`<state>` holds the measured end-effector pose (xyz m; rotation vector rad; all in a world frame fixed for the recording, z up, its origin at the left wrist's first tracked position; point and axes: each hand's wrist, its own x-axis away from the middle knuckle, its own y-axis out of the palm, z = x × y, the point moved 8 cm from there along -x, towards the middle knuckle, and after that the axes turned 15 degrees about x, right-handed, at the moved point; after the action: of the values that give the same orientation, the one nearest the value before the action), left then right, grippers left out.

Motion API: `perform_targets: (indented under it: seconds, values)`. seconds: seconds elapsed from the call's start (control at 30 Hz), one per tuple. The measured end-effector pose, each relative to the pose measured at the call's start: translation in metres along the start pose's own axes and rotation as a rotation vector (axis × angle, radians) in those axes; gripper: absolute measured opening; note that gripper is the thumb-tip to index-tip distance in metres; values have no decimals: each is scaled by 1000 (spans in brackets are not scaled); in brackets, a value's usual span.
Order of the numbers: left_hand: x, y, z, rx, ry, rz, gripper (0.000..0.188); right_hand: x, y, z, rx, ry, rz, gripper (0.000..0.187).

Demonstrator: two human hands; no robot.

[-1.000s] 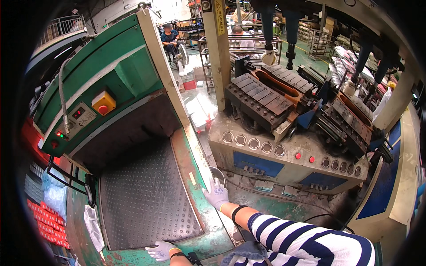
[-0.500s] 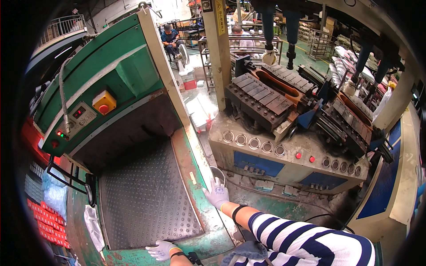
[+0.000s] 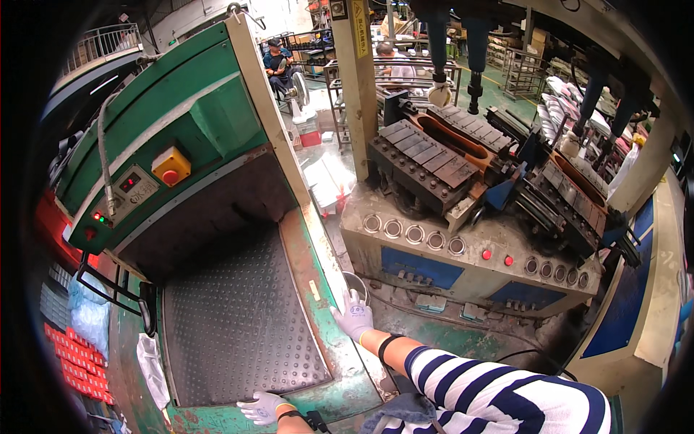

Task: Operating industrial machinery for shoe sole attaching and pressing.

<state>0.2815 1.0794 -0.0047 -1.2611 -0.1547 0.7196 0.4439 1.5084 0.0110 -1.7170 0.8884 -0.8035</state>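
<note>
A green machine (image 3: 340, 416) with a black studded mat (image 3: 238, 325) lies before me. My left hand (image 3: 262, 409), in a pale glove, rests on its near green edge beside the mat, fingers spread and holding nothing. On the machine's right edge lies my right hand (image 3: 354, 317), gloved too, its fingers stretched out and apart. Neither hand touches the mat's middle. Right beyond my right hand is a grey bucket (image 3: 356, 281), partly hidden by the fingers.
A yellow box with a red button (image 3: 170, 172) sits on the upright green panel. To the right stands a press (image 3: 426, 210) with dials, slatted clamps and hanging rods. Red boxes (image 3: 76, 362) are stacked at left. A seated person (image 3: 277, 64) is near a fan.
Both my hands stay where they were. In the background, the seated person's head and arms have shifted slightly.
</note>
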Motion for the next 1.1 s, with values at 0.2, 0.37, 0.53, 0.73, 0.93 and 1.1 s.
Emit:
perform_targets:
  seconds: [0.2, 0.37, 0.53, 0.73, 0.93, 1.1]
  values:
    - [2, -5, 2, -15, 1, -9, 58, 0, 2, 1, -9, 3, 0, 75]
    - [3, -6, 2, -16, -13, -29, 58, -1, -1, 0, -25, -7, 28, 74]
    - [2, -5, 2, -3, -18, -27, 58, -1, 1, 0, -21, -8, 35, 75]
    - [1, -2, 0, -1, -21, -37, 58, -2, 2, 0, -18, -14, 35, 75]
    - [1, -2, 0, -23, -18, -34, 59, -2, 2, 0, -23, -11, 20, 75]
    - [0, 0, 1, 0, -6, -25, 58, -2, 4, 1, -17, 2, -12, 75]
